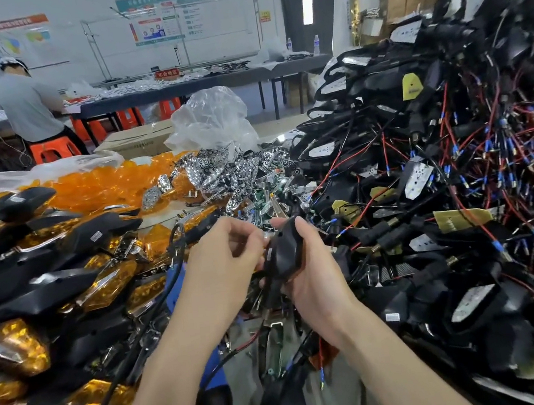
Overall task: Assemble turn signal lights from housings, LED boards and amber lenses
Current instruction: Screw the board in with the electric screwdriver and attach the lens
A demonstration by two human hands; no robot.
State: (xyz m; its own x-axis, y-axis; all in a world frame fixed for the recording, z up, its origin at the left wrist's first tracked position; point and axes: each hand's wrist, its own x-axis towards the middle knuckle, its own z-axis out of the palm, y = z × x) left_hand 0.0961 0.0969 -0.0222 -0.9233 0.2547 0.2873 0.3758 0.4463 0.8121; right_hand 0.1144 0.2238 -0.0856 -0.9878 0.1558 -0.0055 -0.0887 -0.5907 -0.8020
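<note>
1. Our right hand (312, 284) grips the black housing (286, 250) from the right, with the thumb laid over its upper edge. The housing sits tilted between both hands.
2. Our left hand (225, 254), fingers curled, pinches the housing's left edge. A small bright bit shows at the fingertips, too small to identify.
3. The housing is a matte, angular plastic shell with a pale label on its side.
4. To the left are stacked finished lights (64, 261), with glossy faceted amber over black.
5. Behind lie translucent amber lenses (105, 185), heaped just beside shiny chrome reflectors (221, 171).
6. To the right, the pile of wired housings (437, 147) carries red and black leads with blue tips. Its far edge is blurred.
</note>
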